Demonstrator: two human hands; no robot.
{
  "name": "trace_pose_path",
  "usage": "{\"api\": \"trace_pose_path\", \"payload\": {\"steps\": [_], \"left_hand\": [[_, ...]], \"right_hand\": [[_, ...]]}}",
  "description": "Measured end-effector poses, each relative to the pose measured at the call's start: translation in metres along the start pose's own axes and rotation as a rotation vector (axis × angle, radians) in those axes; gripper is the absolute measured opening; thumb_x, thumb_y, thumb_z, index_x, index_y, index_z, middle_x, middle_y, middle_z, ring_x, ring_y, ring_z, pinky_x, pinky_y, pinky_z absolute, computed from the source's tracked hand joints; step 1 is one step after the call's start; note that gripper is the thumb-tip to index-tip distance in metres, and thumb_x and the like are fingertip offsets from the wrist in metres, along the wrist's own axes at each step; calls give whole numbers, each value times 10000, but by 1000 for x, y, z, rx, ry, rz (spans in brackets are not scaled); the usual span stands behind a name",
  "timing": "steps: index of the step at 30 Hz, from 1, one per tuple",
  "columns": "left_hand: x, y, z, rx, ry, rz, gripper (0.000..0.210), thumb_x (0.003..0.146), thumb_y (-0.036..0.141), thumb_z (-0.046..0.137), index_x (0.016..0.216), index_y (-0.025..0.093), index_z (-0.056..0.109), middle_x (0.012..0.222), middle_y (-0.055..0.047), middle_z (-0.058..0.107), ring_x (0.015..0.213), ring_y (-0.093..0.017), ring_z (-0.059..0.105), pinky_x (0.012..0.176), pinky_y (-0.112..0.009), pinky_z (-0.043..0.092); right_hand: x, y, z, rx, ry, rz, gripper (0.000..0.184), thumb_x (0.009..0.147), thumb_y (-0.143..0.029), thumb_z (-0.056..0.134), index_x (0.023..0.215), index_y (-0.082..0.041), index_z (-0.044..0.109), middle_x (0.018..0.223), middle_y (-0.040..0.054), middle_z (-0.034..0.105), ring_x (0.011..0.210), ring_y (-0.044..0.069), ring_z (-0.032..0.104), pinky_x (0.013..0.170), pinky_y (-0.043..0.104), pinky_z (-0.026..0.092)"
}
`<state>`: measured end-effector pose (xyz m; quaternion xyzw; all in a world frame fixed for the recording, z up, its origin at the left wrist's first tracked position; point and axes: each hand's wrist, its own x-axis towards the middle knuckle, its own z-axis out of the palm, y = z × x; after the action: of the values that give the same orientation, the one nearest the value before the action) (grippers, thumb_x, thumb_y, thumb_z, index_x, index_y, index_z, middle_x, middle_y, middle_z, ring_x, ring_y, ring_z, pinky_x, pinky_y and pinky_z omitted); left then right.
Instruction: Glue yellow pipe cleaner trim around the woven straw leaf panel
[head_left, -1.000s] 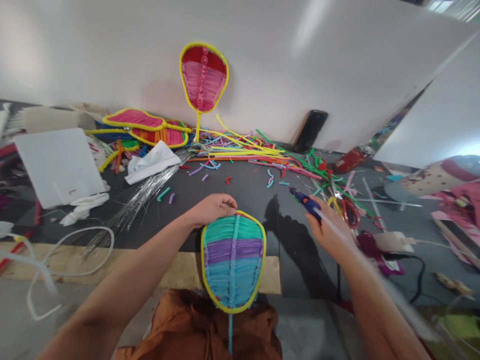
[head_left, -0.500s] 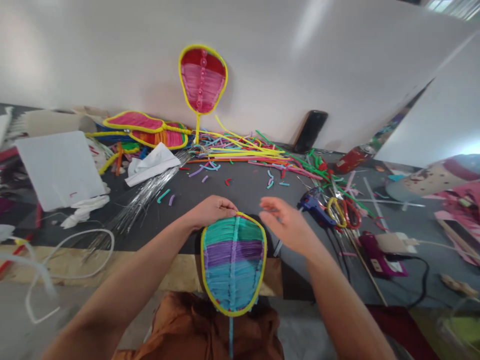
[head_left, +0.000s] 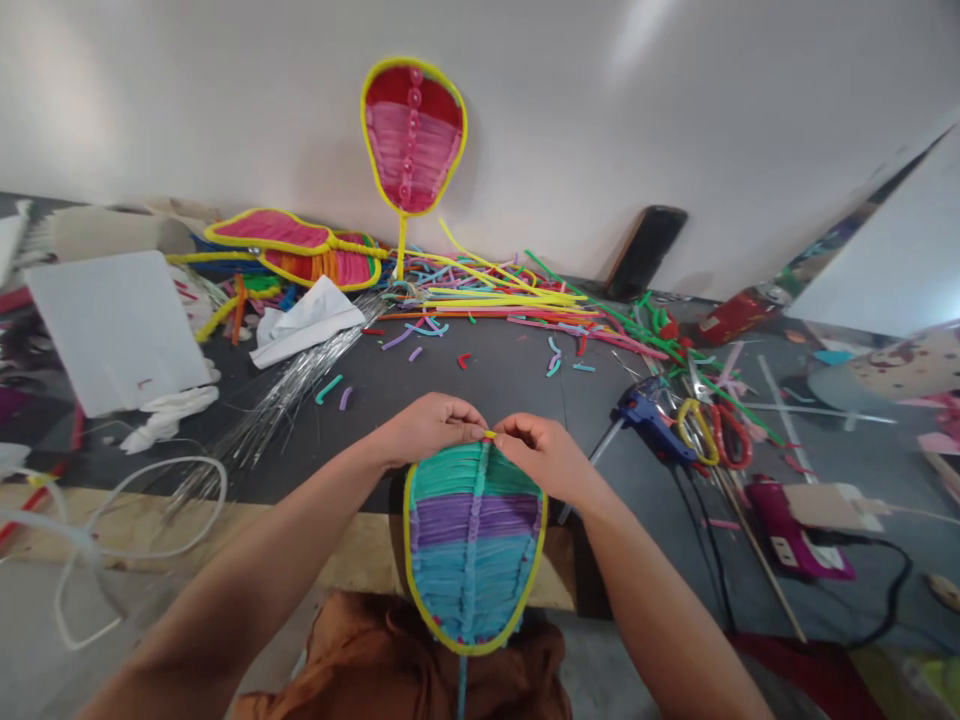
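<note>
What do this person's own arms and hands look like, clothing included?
The left arm and right arm are bare, no sleeves visible. The left hand and right hand wear no gloves; no watch or bracelet shows. Brown fabric covers the lap.

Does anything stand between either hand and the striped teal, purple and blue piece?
Nothing visible does. The left hand and right hand both have fingertips at the top edge of the striped piece. The blue glue gun lies right of the right hand, not between.
</note>
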<state>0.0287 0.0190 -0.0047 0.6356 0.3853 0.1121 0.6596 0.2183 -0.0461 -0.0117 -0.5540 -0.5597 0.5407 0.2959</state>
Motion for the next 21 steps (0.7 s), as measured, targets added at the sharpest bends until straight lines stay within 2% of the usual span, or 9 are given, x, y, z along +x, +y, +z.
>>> {"api": "trace_pose_path", "payload": {"steps": [6,11,15,21], "left_hand": [[-3,5,1,71,2,14,238,767,350,615,854,142,689,740,5,678,654,-109,576,603,-191,419],[-6,12,3,111,6,21,220,769,332,607,847,142,687,729,8,675,653,-107,574,599,-186,416],[-7,13,3,125,1,25,216,771,331,602,841,144,684,738,6,678,659,-107,576,602,-185,418],[-7,13,1,107,6,23,222,773,340,597,842,146,679,727,5,668,648,-106,573,594,-188,418]], "right_hand": [[0,-2,0,127,-20,36,180,788,-342,578,735,-171,603,605,-60,456,524,75,367,483,206,283],[-1,-1,1,300,-60,144,172,757,-340,609,711,-176,581,586,-70,448,500,65,359,472,201,265],[0,0,1,340,-63,182,154,740,-317,624,692,-180,574,571,-74,458,488,61,370,472,200,269],[-4,-7,-6,414,-33,156,242,757,-399,632,866,-183,644,690,-28,606,593,100,521,581,228,386]]}}
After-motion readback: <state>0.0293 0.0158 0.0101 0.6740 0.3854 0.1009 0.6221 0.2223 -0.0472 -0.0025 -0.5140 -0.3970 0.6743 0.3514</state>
